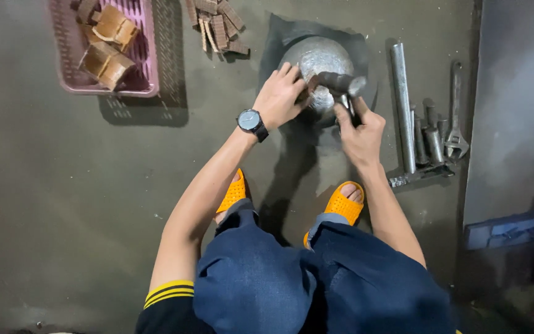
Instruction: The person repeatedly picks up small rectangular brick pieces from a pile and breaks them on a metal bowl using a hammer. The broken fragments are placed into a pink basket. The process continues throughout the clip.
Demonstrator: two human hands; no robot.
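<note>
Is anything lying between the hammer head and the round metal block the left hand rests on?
Nothing visible does. The right hand holds the hammer directly over the round metal block, and the left hand rests at the block's left edge, its fingertips close beside the hammer head. The small piece being held there is too small to make out.

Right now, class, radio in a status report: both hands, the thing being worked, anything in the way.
Right hand gripping hammer over the round metal block. Left hand resting on block, steadying a small piece, too hidden to identify. Metal rods and wrench lie apart, right side.
</note>
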